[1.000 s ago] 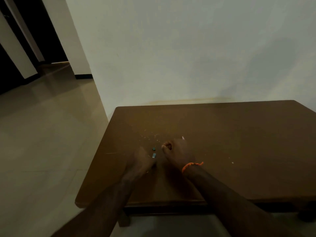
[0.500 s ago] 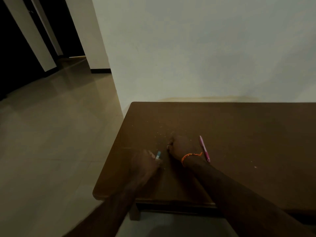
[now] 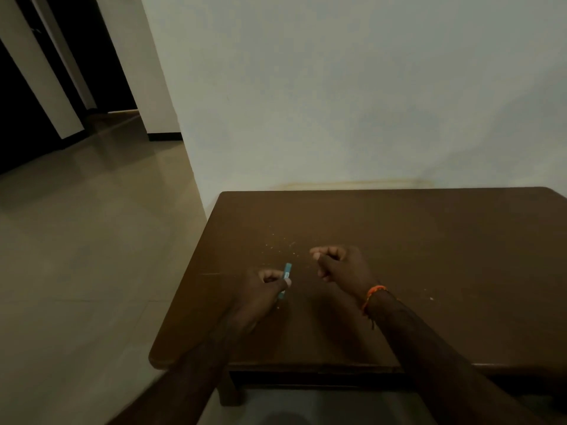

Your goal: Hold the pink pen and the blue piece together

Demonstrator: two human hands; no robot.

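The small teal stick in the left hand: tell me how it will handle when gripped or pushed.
The small teal stick keeps a straight line where the left hand pinches it, so it is probably stiff. It looks thin and short, so likely light. If round, it may roll on the smooth brown wooden table; its cross-section is unclear.

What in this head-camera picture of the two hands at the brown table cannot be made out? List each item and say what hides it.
- Head view: the middle of the small blue object is covered by the left hand; what it is stays unclear.
- Head view: whether the right hand holds anything; its curled fingers hide the palm.
- Head view: the pale specks on the table are too small to identify.
- Head view: the table's right end is cut off by the frame edge.
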